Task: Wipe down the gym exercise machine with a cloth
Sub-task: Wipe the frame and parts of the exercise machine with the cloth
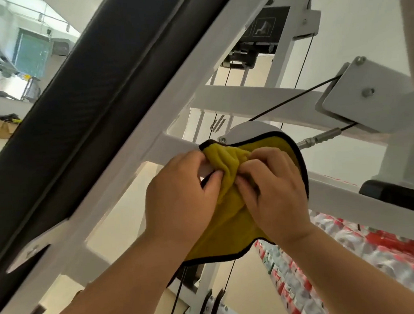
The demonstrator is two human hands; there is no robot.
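We see both hands bunching the yellow cloth (230,233) against the white exercise machine frame (150,126), just under a rounded pulley cover (248,132). Left hand (179,195) has its fingers curled, pinching the cloth's upper fold. Right hand (276,191) is curled too, gripping the cloth beside it, fingertips nearly meeting. The cloth's black-edged lower part hangs below the wrists. Black pad (76,104) runs diagonally on the left. Thin cable (294,98) runs behind. Red-labelled bottle packs (352,245) are stacked lower right.
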